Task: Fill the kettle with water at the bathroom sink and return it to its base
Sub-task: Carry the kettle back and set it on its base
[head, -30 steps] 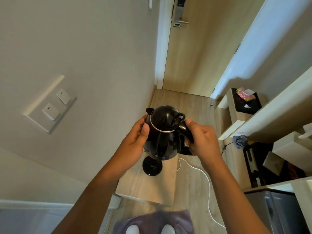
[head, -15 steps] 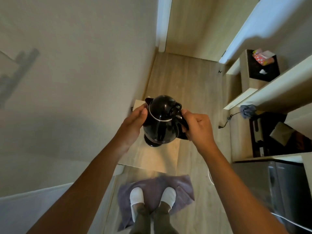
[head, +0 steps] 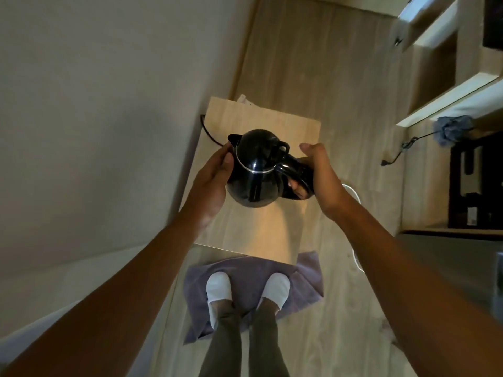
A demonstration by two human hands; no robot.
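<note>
Nearest the camera, two bare forearms reach forward and down over a pair of white slippers (head: 219, 288) standing on a purple mat (head: 307, 281) on the wood-look floor (head: 313, 63).

Beyond the feet, a light wooden tabletop (head: 261, 227) sits against the pale wall (head: 95, 91), and the black kettle (head: 254, 172) is held over its middle between both hands. Whether its underside touches the tabletop or a base cannot be told, since the rounded body hides what lies under it. The lid is closed, the spout points up-left toward the wall, and the handle runs out to the right.

The left hand (head: 212, 183) lies flat against the kettle's left flank, palm on the body, fingers curved round the side just below the silver rim band and the thumb up near the spout; it steadies more than it clamps. The right hand (head: 318, 175) is wrapped around the handle, its fingers (head: 295, 187) curled underneath and showing between handle and body, while the thumb stands lifted, clear of the handle top.

Past the kettle, a black cord (head: 208, 131) loops off the table's far-left edge. A white cable (head: 356, 197) curves across the floor to the right. Farther right, wooden shelving (head: 449, 96) holds a blue cloth (head: 451, 131).
</note>
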